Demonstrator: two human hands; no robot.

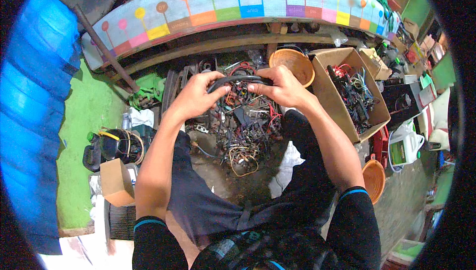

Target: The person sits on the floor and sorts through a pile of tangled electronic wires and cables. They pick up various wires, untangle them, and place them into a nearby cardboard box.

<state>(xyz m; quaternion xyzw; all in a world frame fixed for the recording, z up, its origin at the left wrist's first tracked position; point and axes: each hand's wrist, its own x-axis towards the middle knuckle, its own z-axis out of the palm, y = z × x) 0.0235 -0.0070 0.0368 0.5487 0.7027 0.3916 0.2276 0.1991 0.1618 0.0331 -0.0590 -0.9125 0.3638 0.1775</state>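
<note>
My left hand (203,93) and my right hand (277,86) grip a bundle of black cable (238,79) between them. The cable arches in a loose coil from one hand to the other. Beneath it, a heap of scrap wires, connectors and small metal parts (241,136) spreads over the floor between my legs. Red wire (274,117) shows on the heap's right side. A tan wire loop (243,162) lies at its near edge. My fingers hide part of the cable's ends.
An orange bucket (292,63) stands behind my right hand, beside a cardboard box (327,95) of cables. Ahead runs a bench with a colour-patterned cover (227,13). A small cardboard box (116,182) sits at left. At right are another orange basin (373,180) and a white jug (405,147).
</note>
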